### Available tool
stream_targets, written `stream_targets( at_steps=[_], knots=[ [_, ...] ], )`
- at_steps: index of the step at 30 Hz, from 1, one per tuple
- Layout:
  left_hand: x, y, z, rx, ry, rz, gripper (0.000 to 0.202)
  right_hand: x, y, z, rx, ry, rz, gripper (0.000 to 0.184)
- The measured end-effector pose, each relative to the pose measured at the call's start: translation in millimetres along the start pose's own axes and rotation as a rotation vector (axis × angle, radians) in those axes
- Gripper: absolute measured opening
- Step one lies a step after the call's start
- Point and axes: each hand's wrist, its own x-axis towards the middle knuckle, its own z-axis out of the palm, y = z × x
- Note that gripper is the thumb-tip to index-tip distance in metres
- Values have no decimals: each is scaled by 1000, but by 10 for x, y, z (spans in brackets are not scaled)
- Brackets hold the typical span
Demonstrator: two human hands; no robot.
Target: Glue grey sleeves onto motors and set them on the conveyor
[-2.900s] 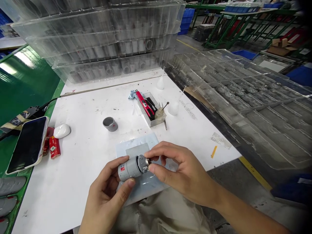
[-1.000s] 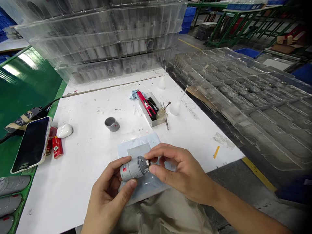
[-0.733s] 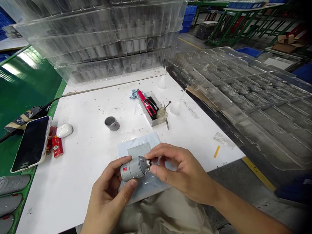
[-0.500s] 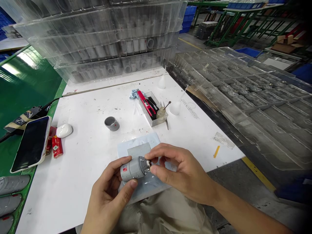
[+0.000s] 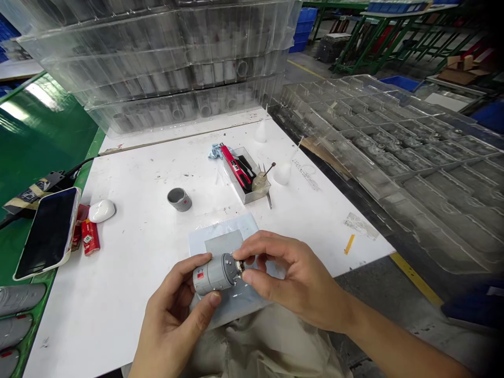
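Note:
A grey cylindrical motor (image 5: pixel 212 273) with a small red label lies sideways in my left hand (image 5: pixel 173 320), gripped between thumb and fingers just above the near table edge. My right hand (image 5: pixel 287 281) is closed in a pinch on the motor's metal end, thumb and forefinger on the tip; any small part between them is hidden. Under both hands lies a clear plastic sheet (image 5: pixel 236 233) with a grey square on it. A short grey sleeve (image 5: pixel 179 199) stands further back on the white table (image 5: pixel 137 247).
A small clear box (image 5: pixel 246 176) holds a red utility knife and tools, with white cones beside it. A phone (image 5: pixel 45 233), a red lighter and a white earbud case lie at the left. Stacked clear trays stand behind, and more trays fill the right.
Almost nothing has moved. Both hands keep their grip on the motor, with my right fingertips shifting slightly at its end. The camera has drifted a little.

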Motion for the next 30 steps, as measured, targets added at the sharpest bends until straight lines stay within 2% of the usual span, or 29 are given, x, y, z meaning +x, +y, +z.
stream_targets(
  at_steps=[3, 8, 12, 18, 22, 30],
  knots=[
    [24, -27, -70, 30, -9, 22, 35, -7, -30, 8, -17, 8, -32, 21],
    [99, -89, -226, 159, -151, 136, 36, -11, -56, 26, -45, 25, -89, 23],
    [97, -83, -201, 126, -102, 109, 36, -17, -37, 24, -67, 39, -76, 24],
    [1, -4, -20, 57, 26, 36, 37, 3, -27, 6, -32, 31, -67, 23],
    [-24, 29, 23, 54, 33, 25, 36, 2, -51, 7, -16, 39, -78, 23],
    [-11, 20, -20, 110, 9, 29, 37, -11, -70, 15, -15, 43, -32, 20]
  ],
)
